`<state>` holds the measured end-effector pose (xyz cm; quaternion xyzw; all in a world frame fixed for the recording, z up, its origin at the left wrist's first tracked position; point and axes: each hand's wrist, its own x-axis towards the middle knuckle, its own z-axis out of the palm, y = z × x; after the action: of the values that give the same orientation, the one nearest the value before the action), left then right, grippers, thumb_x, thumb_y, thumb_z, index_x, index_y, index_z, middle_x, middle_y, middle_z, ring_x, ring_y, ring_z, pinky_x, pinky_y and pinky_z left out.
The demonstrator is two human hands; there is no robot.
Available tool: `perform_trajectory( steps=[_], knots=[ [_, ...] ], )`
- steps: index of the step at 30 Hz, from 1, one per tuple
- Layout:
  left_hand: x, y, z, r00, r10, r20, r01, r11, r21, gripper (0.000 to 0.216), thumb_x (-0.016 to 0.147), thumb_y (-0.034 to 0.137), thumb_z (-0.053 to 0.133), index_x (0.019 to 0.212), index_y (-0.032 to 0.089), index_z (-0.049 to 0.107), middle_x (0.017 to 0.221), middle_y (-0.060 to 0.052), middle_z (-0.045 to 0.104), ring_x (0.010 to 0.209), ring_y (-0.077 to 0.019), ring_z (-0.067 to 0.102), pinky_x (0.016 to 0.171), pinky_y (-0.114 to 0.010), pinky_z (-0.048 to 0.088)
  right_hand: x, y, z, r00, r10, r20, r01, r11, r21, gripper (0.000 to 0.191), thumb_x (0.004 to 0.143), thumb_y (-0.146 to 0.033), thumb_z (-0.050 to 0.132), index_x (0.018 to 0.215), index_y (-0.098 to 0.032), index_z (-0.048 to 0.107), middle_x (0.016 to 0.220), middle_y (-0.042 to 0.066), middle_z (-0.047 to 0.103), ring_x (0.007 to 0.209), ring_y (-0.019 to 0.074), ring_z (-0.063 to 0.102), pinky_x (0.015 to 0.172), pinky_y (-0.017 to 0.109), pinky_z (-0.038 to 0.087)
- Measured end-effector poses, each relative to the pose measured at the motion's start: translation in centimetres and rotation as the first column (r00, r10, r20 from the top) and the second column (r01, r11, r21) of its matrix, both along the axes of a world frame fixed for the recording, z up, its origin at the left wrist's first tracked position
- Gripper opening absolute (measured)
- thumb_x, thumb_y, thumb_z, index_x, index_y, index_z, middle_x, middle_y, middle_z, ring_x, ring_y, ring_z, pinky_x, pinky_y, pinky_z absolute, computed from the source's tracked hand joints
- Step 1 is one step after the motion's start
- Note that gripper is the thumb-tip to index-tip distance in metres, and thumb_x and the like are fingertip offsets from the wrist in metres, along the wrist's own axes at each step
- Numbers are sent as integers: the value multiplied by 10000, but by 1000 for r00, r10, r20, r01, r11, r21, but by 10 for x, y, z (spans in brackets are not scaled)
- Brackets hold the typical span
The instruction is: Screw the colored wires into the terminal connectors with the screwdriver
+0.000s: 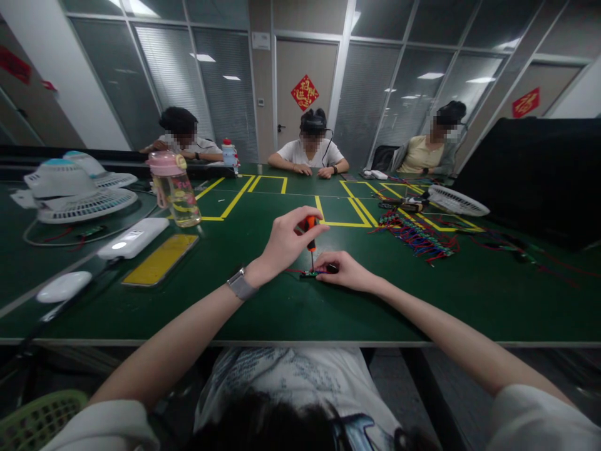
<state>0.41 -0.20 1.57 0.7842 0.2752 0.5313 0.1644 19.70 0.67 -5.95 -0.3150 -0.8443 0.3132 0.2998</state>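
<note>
My left hand (286,241) is closed round the orange-and-black handle of a small screwdriver (310,233), held upright with its tip down on a small green circuit board (310,273) on the green table (263,307). My right hand (345,269) rests on the table with its fingers pinched on the right end of that board, holding it flat. Thin red wires run from the board to the left. A grey watch sits on my left wrist.
A heap of small boards with red and blue wires (416,235) lies to the right. White fan parts (79,194), a pink-capped water bottle (176,188), a white power bank (134,238) and a yellow phone (159,258) lie left. Three people sit at the far side.
</note>
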Motion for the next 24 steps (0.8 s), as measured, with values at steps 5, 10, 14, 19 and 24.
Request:
perform_trajectory(
  steps=[5,10,14,19,24],
  knots=[
    [2,4,22,983,-17,-182,25,999,44,243,940,189,439,1051,161,653,996,-69,699,890,-165,656,807,-292,514,0,-2,-1,999,-13,-35,12,1000,-27,195,774,-283,698,900,-134,708,783,33,630,694,139,557,662,275,476],
    [8,11,27,978,-118,-175,116,993,-20,164,884,202,556,969,171,694,904,-43,705,774,-146,651,721,-263,512,-1,-1,-2,999,-8,-51,5,998,-64,233,776,-297,703,940,-132,714,761,26,632,682,134,551,643,268,481],
    [13,10,18,991,-93,-93,98,994,43,125,820,265,677,907,179,704,870,-29,637,759,-136,605,663,-240,503,-2,1,-3,999,-4,-42,2,999,-45,215,782,-299,703,916,-134,728,799,47,669,711,148,569,659,276,475],
    [14,-5,11,991,-122,-56,127,986,104,178,918,267,546,983,179,687,940,-54,602,848,-140,599,763,-267,529,-2,1,-4,999,-7,-53,6,999,-32,215,789,-294,695,929,-135,737,824,56,690,691,144,560,662,280,470],
    [13,-11,12,958,-278,65,282,957,-69,245,958,227,444,1026,163,671,1164,-99,630,971,-169,655,835,-301,555,-2,0,-5,998,-21,-57,19,999,-47,215,776,-291,709,924,-137,736,800,46,678,696,142,564,667,277,484]
  ],
)
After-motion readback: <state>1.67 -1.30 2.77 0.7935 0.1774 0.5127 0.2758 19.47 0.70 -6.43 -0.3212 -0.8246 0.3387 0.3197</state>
